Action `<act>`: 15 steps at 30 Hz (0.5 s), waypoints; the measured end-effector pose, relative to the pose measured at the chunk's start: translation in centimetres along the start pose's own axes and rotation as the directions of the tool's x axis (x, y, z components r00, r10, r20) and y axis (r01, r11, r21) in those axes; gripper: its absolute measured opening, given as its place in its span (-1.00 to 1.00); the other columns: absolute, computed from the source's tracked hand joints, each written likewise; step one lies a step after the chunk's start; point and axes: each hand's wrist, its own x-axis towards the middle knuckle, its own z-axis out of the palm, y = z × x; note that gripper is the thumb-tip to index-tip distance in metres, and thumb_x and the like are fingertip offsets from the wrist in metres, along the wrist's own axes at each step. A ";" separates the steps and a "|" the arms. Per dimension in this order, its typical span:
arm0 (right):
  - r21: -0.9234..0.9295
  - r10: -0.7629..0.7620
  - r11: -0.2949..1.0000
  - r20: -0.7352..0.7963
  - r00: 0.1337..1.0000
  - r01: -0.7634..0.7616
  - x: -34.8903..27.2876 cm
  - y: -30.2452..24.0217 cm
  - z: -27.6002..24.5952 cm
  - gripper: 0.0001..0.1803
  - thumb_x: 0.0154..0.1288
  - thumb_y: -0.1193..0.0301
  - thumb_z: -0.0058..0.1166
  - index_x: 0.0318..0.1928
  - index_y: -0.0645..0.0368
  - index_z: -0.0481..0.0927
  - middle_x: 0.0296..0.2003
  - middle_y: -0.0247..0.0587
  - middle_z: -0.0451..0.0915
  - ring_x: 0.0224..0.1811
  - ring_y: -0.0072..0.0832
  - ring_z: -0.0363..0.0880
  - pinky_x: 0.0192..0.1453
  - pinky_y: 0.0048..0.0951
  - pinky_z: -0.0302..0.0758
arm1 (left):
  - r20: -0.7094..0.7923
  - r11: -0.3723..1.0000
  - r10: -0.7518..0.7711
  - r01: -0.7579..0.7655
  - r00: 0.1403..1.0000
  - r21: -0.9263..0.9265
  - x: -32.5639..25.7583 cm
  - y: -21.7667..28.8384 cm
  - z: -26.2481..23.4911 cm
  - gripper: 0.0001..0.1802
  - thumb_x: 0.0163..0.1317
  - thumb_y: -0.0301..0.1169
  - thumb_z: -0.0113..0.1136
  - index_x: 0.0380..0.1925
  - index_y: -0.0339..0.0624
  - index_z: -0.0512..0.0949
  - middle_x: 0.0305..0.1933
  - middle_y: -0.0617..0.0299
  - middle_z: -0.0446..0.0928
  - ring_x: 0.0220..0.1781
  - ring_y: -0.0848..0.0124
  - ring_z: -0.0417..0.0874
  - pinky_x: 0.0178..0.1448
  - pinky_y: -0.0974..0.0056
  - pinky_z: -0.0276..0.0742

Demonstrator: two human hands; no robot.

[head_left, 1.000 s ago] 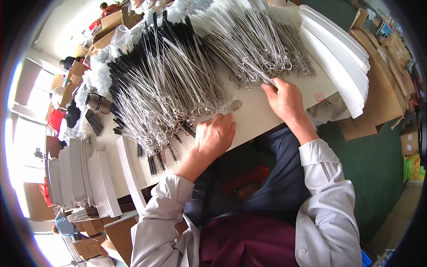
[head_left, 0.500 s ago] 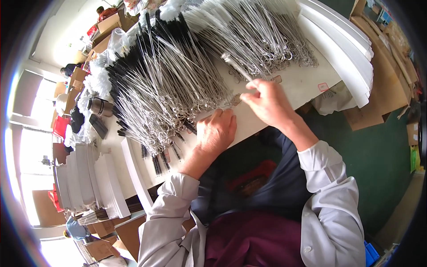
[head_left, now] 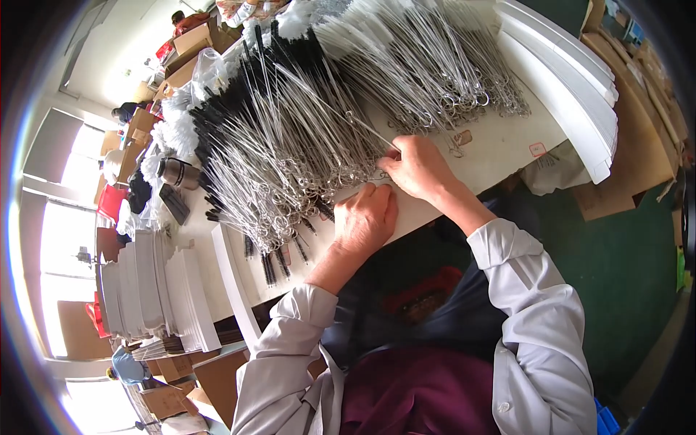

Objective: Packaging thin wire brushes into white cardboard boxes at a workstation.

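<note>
My right hand [head_left: 420, 170] is closed, pinching a thin metal rod [head_left: 373, 132] that slants up and to the left over the pile. Close by on the left, my left hand [head_left: 366, 217] rests at the table's near edge with its fingers curled; whatever they hold, if anything, is hidden. Just beyond both hands lies a heap of black-bristled wire brushes [head_left: 290, 138], their looped wire ends toward me. To its right is a second heap of wire brushes with white bristles [head_left: 420, 72]. Several small black brushes [head_left: 272, 267] poke out beneath the first heap, left of my left hand.
White strips [head_left: 562, 87] are stacked along the table's right end, and more white boards [head_left: 148, 290] stand at the left. A steel flask [head_left: 179, 173] is beside the black bristles. Cardboard [head_left: 638, 109] leans at the far right. Other people are in the background.
My right hand has come down and left, nearer my left hand, and its fingers have drawn together. The rod now points over the black-bristled heap. The whole view has shifted slightly.
</note>
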 end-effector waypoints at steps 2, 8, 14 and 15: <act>-0.039 -0.001 0.999 -0.030 1.000 0.000 0.3 0.6 0.6 -0.73 0.29 0.33 0.16 -0.25 0.34 0.70 -0.28 0.25 0.71 -0.15 0.16 0.71 0.04 0.02 0.63 | 0.041 0.999 -0.036 0.036 0.999 -0.017 0.2 0.0 -0.3 -0.89 0.25 -0.33 0.28 -0.38 -0.08 0.60 -0.46 0.17 0.55 -0.50 0.13 0.68 -0.40 0.10 0.63; -0.102 0.050 0.993 -0.103 0.993 -0.061 0.8 1.4 0.1 -0.70 0.31 0.33 0.09 -0.29 0.38 0.68 -0.28 0.34 0.68 -0.17 0.21 0.69 0.02 0.05 0.62 | 0.094 0.987 -0.127 0.135 0.987 -0.091 0.3 -0.3 -0.4 -0.87 0.25 -0.30 0.30 -0.29 -0.09 0.66 -0.39 0.12 0.63 -0.43 0.09 0.70 -0.30 0.04 0.63; -0.001 0.040 0.999 -0.117 0.992 -0.041 0.2 1.4 -1.0 -0.70 0.31 0.35 0.10 -0.37 0.41 0.63 -0.42 0.33 0.64 -0.32 0.21 0.67 -0.18 0.00 0.58 | 0.083 0.989 -0.122 0.129 0.989 -0.078 0.0 -0.5 -0.3 -0.87 0.27 -0.32 0.29 -0.27 -0.11 0.67 -0.39 0.13 0.63 -0.42 0.09 0.71 -0.30 0.05 0.63; -0.031 -0.006 1.000 -0.165 0.986 0.001 0.3 1.6 -1.0 -0.71 0.30 0.37 0.10 -0.42 0.40 0.61 -0.48 0.31 0.61 -0.40 0.18 0.65 -0.23 0.00 0.56 | 0.087 0.989 -0.120 0.127 0.989 -0.080 0.0 -0.6 -0.4 -0.85 0.27 -0.31 0.29 -0.25 -0.11 0.67 -0.39 0.12 0.64 -0.42 0.10 0.71 -0.30 0.06 0.63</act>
